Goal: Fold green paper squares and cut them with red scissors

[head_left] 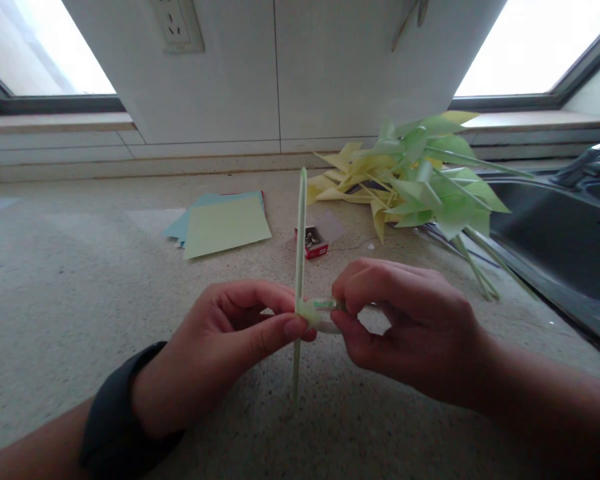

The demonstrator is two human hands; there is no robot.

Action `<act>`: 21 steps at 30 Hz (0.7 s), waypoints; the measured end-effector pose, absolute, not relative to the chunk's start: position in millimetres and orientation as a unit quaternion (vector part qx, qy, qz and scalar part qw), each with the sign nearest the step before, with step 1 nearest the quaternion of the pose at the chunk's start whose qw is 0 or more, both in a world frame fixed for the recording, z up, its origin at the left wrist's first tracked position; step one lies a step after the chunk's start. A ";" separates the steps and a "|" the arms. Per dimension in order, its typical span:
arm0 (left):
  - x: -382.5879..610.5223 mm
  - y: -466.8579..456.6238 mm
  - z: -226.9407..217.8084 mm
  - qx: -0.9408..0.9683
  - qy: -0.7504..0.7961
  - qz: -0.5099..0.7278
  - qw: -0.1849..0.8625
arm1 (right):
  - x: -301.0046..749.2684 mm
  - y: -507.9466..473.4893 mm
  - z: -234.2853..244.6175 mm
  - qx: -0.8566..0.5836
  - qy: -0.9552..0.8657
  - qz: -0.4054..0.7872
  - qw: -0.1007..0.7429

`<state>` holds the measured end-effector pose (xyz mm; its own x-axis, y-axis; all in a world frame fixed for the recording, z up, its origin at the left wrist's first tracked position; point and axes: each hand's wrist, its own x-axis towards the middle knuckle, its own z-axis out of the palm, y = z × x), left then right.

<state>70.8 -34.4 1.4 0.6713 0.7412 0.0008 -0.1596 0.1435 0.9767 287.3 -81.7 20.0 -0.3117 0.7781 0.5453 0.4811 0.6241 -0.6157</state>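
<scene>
My left hand [247, 333] pinches a thin, light green paper stick [301, 247] between thumb and fingers, just below its middle. The stick stands upright above the counter. My right hand [405, 320] is closed to its right, thumb and forefinger gripping a translucent curved piece with green marks [325, 315]. This piece meets the stick at my left fingertips; its exact kind is unclear. Behind the stick sits a small red open box [316, 251] of shiny metal bits. Green and yellow paper pinwheels [420, 177] lie piled at the back right.
A stack of pale green and blue paper sheets [227, 227] lies at the back left of the speckled counter [80, 293]. To the right is a dark sink [560, 247] with a metal faucet [587, 160]. A white wall panel with a socket [177, 25] rises behind.
</scene>
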 end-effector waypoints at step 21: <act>66.4 -36.2 0.6 0.607 0.241 0.293 0.698 | 298.8 -76.9 32.4 -0.378 -0.678 0.549 0.309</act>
